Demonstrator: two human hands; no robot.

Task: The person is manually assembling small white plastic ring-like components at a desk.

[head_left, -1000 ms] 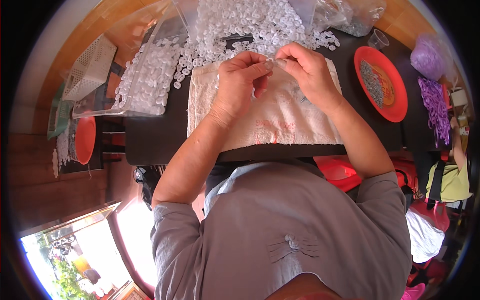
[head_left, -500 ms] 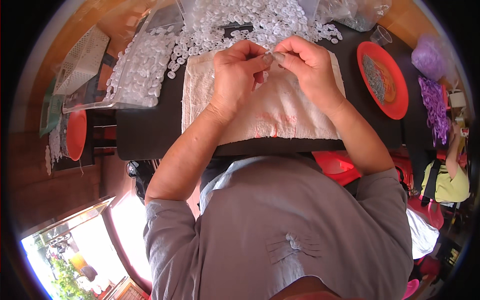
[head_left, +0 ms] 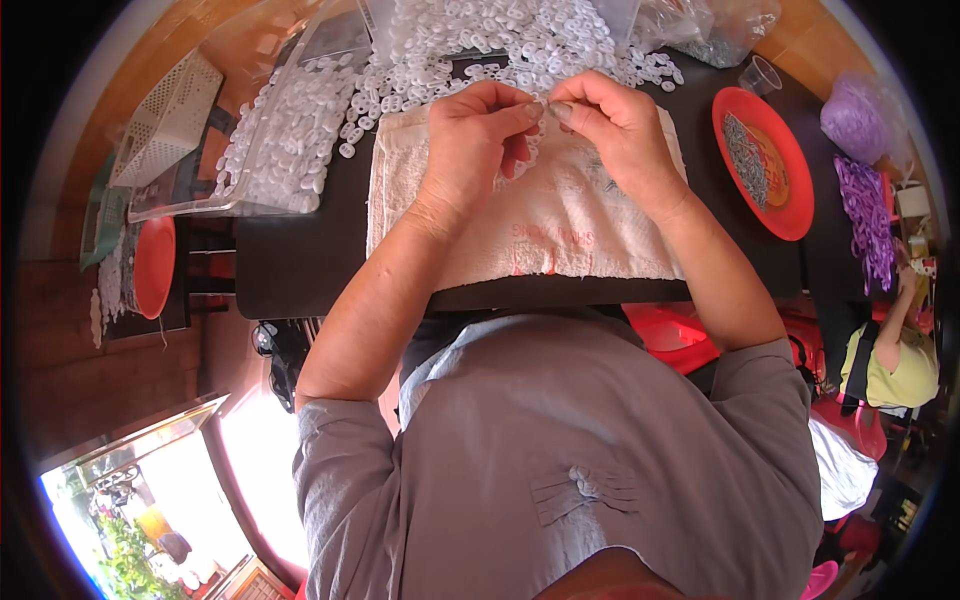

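My left hand (head_left: pixel 475 135) and my right hand (head_left: pixel 617 125) are raised above a pale towel (head_left: pixel 470 240), fingertips close together near its far edge. Thumb and forefinger are pinched on each hand. What sits between the fingertips is too small to make out. White bits show beneath my left fingers, mostly hidden by the hand. Past my hands spreads a large heap of small white oval pieces with holes (head_left: pixel 490 35). A few thin dark bits (head_left: pixel 608 183) lie on the towel beside my right wrist.
At left, a clear plastic tray (head_left: pixel 180 212) holds more white pieces, with a white perforated basket (head_left: pixel 170 110) beyond. To the right stand a red plate (head_left: pixel 795 190) of small grey metal parts, a clear cup (head_left: pixel 762 73) and purple ribbons (head_left: pixel 868 215). Another person (head_left: pixel 890 365) sits far right.
My fingertips have drawn slightly apart, and the fingers of my left hand have spread a little below the pinch. The dark bits on the towel now show beside my right wrist.
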